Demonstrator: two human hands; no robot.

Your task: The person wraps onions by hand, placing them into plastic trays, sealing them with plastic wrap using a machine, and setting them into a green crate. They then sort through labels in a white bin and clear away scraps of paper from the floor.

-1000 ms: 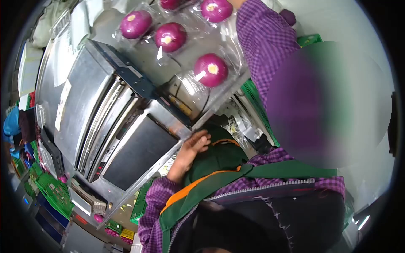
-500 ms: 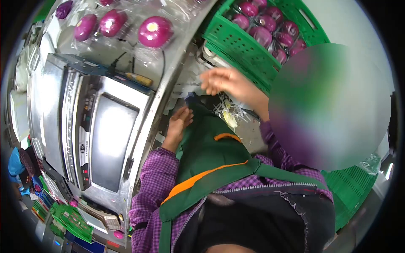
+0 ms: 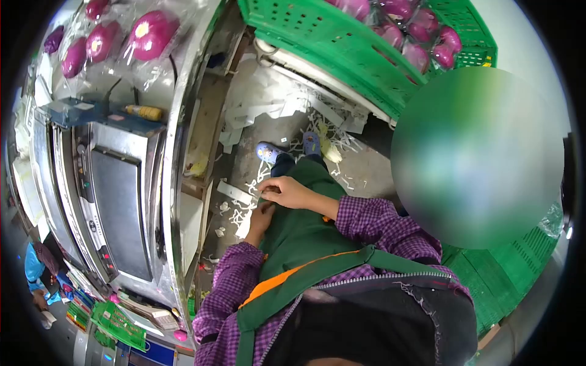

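My right hand is in front of my green apron, fingers curled in toward the thumb. Just below it my left hand is close by, its fingers bent and partly hidden against the apron. The two hands nearly touch. Whatever lies between the fingertips, if anything, is too small to make out. To the left stands a metal wrapping machine with a dark flat plate. Behind it on the counter are several red onions in clear film.
A green crate of film-wrapped red onions stands at the upper right. Paper strips and scraps litter the floor around my blue clogs. The metal counter edge runs along my left. Another green crate is at lower right.
My right hand has come down and left to meet my left hand, which has lowered slightly. My view has turned, so the counter and machine sit further left and my feet show.
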